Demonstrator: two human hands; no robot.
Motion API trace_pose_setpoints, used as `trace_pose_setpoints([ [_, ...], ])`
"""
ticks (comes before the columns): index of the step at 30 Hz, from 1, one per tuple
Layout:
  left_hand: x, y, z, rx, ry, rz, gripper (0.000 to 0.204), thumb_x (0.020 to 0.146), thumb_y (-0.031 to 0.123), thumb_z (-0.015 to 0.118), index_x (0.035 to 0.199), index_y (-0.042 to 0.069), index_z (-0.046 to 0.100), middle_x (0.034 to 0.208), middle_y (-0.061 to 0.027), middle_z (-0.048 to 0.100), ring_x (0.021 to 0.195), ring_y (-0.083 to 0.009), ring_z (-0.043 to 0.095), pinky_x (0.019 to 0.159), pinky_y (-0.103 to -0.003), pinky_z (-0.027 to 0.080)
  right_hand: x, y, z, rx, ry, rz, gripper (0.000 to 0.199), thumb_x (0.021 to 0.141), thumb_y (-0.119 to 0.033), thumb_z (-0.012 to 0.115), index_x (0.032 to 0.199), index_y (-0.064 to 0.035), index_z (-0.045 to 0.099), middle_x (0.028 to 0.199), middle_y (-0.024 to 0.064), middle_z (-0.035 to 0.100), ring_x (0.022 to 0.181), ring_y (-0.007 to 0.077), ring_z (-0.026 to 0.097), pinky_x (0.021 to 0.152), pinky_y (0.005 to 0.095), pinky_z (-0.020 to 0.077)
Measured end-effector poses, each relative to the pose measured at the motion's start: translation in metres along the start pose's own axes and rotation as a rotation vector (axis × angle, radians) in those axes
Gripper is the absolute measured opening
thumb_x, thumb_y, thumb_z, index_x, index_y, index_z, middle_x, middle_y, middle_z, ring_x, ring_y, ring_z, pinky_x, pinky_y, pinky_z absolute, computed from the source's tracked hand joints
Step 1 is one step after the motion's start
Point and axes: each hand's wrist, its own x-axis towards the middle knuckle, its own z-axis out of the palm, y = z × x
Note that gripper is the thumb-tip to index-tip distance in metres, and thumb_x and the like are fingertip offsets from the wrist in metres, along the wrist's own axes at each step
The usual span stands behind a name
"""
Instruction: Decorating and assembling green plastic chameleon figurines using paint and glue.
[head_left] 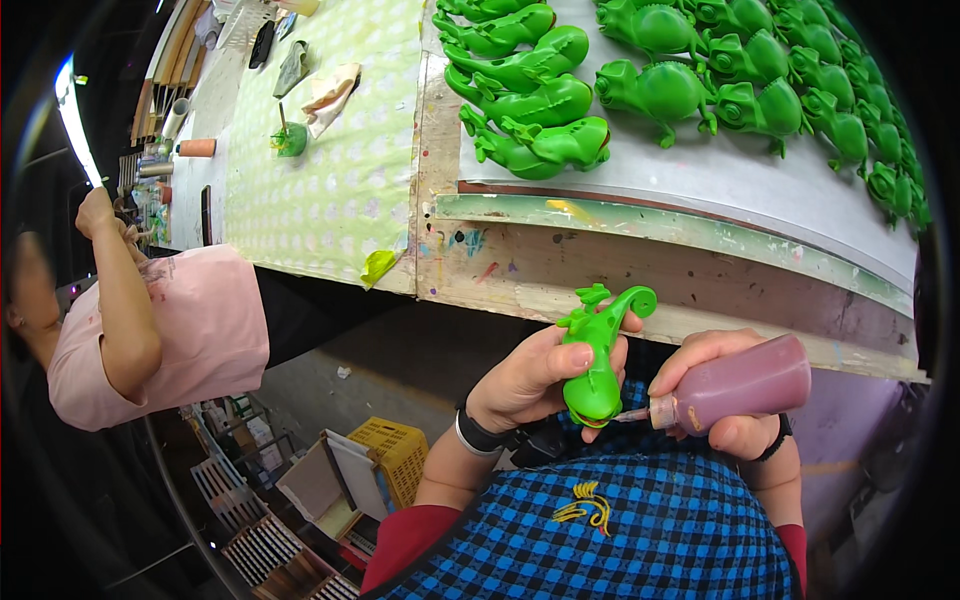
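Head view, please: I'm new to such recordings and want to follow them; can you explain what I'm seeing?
No machine here: a person works bare-handed, seen from a wide-lens camera worn on their own head, looking down. The left hand holds a green chameleon-shaped figure; the right hand holds a pinkish-purple bottle, its nozzle close to that figure's head. Ahead, more green figures sit in rows on a white sheet on the worktable. At left is another person in pink.

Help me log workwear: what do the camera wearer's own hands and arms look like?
The left hand and right hand are gloveless, the forearms bare below dark red sleeves. On the left is a black-and-pale wristband; on the right, a dark wristband.
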Motion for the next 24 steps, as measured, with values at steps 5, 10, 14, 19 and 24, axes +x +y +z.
trace_pose_setpoints([
  [5,0.000,0.000,0.000,-0.034,-0.022,0.051,0.067,0.075,0.037,0.063,0.117,-0.006,0.033,0.067,-0.0103,0.047,0.045,-0.0161,0.050,0.033,-0.026,0.045,0.001,0.000,0.000,0.003,0.009,-0.085,0.043,0.068,-0.022,0.071,0.097,0.0080,0.059,0.081,0.0114,0.064,0.075,0.0173,0.063,0.069,0.0264,0.0504],
  [10,0.000,0.000,-0.002,0.020,-0.005,0.009,0.066,0.075,0.037,0.063,0.116,-0.006,0.034,0.066,-0.0101,0.047,0.045,-0.0162,0.049,0.033,-0.026,0.044,0.001,-0.002,0.003,-0.220,0.045,-0.149,0.044,0.068,-0.029,0.072,0.094,0.0045,0.061,0.078,0.0082,0.064,0.070,0.0146,0.062,0.063,0.0246,0.0507],
  [14,0.000,0.001,-0.002,-0.018,-0.039,0.056,0.066,0.075,0.038,0.063,0.116,-0.006,0.034,0.065,-0.0096,0.046,0.045,-0.0165,0.048,0.033,-0.026,0.043,0.004,-0.002,0.005,-0.408,0.045,-0.317,0.039,0.068,-0.033,0.072,0.088,-0.0007,0.063,0.075,0.0038,0.064,0.065,0.0134,0.061,0.058,0.0235,0.0499],
  [19,0.000,0.000,-0.001,0.018,0.005,0.008,0.067,0.075,0.038,0.063,0.117,-0.006,0.034,0.068,-0.0103,0.046,0.047,-0.0172,0.049,0.033,-0.026,0.043,0.002,-0.007,0.007,-0.667,0.014,-0.396,0.042,0.065,-0.036,0.075,0.088,-0.0041,0.063,0.074,0.0027,0.064,0.061,0.0140,0.060,0.054,0.0242,0.0482],
  [24,-0.001,-0.001,-0.004,0.039,0.000,-0.003,0.068,0.075,0.038,0.063,0.119,-0.004,0.033,0.073,-0.0115,0.047,0.054,-0.0181,0.051,0.036,-0.027,0.044,-0.002,-0.006,0.015,-0.752,0.025,-0.396,0.044,0.060,-0.033,0.079,0.090,-0.0062,0.063,0.073,0.0004,0.063,0.057,0.0127,0.058,0.050,0.0226,0.0463],
])
